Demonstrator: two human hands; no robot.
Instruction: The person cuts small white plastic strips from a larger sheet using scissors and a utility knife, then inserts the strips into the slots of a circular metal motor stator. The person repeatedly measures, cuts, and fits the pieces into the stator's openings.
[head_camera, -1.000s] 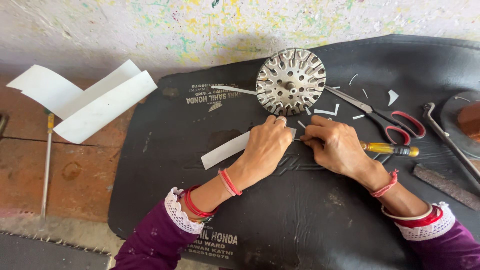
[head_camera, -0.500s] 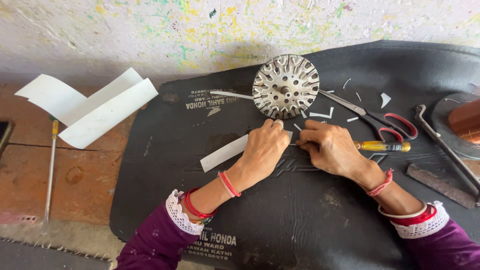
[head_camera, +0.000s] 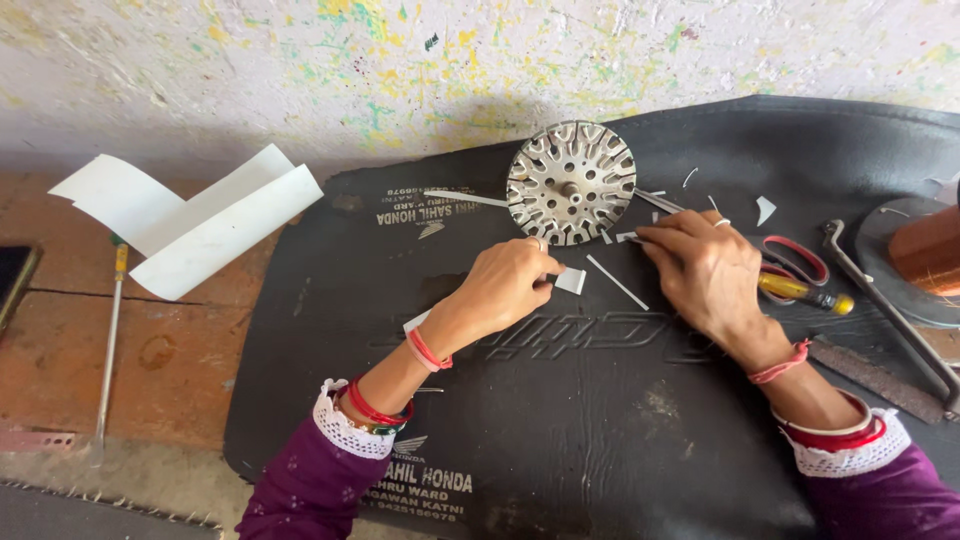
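White paper strip (head_camera: 570, 279) on the black mat (head_camera: 600, 440), pinched by the left hand (head_camera: 505, 290); the right hand (head_camera: 700, 265) has shifted up beside the slotted metal disc (head_camera: 571, 182), pinching a sliver.

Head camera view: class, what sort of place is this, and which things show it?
Probably a small motor-repair workshop, worked at floor level: a slotted metal motor core, a copper wire coil, and scissors lie on a black mat against a paint-flecked wall.
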